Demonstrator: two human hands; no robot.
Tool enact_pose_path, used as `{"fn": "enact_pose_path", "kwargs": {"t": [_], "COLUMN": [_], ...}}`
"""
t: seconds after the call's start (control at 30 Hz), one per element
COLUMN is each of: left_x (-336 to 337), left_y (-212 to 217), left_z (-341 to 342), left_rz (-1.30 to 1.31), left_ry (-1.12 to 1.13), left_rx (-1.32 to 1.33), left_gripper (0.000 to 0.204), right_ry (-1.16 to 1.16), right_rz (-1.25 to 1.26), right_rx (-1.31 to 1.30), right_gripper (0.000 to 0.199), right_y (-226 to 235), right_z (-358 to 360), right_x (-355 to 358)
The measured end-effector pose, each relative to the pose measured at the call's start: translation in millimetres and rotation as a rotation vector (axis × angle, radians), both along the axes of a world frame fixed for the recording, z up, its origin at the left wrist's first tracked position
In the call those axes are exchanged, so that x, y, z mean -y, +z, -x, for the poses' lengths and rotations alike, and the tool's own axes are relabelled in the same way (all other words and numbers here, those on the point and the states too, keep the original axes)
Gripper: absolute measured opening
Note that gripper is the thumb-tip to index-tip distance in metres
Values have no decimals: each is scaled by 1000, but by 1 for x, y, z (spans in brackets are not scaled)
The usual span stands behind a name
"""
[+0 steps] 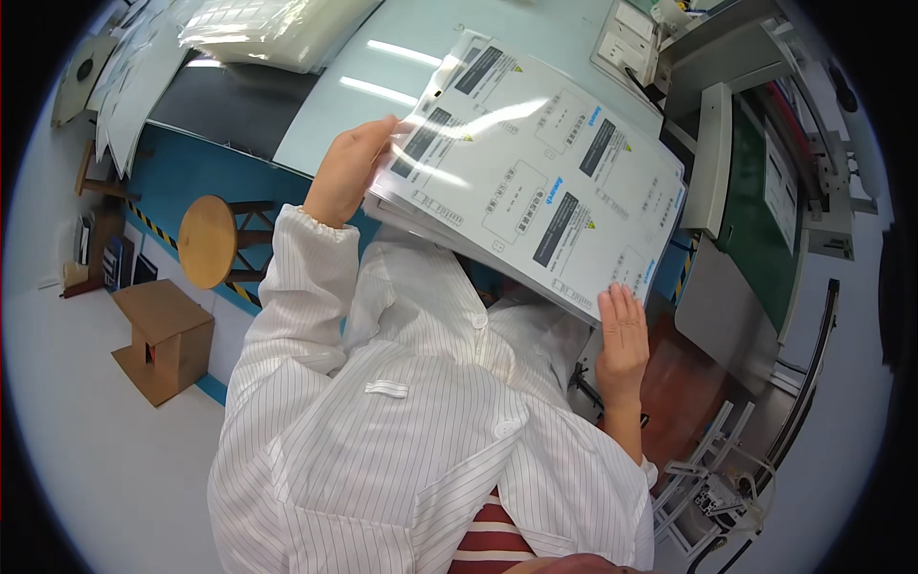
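A stack of glossy printed sheets (535, 167), white with dark label blocks, small yellow triangles and blue print, lies tilted across the table's near edge, over my lap. My left hand (352, 170) grips the stack at its left edge, thumb side near the top, with some fingers hidden. At the near right corner, my right hand (622, 344) touches the edge with its fingers stretched out flat and close together; its thumb does not show clearly. Layered edges along the near side reveal several sheets, slightly out of line at the left.
Clear plastic-wrapped material (273, 29) sits at the far left of the pale table (373, 72). A machine with a green bed (751, 191) stands to the right. On the left are a round wooden stool (207, 241) and a cardboard box (167, 325). A metal frame (703, 478) stands at lower right.
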State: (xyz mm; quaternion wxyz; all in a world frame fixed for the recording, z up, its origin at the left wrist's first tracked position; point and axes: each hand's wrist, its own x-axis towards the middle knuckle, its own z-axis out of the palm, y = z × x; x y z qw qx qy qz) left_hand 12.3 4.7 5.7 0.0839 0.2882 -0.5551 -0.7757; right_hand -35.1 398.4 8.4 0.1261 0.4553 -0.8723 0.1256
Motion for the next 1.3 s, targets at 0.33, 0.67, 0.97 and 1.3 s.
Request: {"fn": "enact_pose_path", "kwargs": {"t": [0.33,0.67,0.97,1.3], "left_x": [-11,-14,-11,-15], "left_y": [-7,-13,0,-32], "left_z": [-23,-12,-10,23], "left_rz": [516,806,1290,1260], "left_ry": [-55,-100,-284,-217], "left_rx": [90,181,391,238], "left_gripper": [32,33,40,45], "right_ry": [-124,-171,-176,-691], "right_rz": [-101,-61,-29,93], "right_rx": [93,233,268,64], "right_gripper": [50,52,52,43], "right_y": [2,-1,7,-32], "right_z": [3,4,6,112], "right_x": [-6,-9,-15,-136]}}
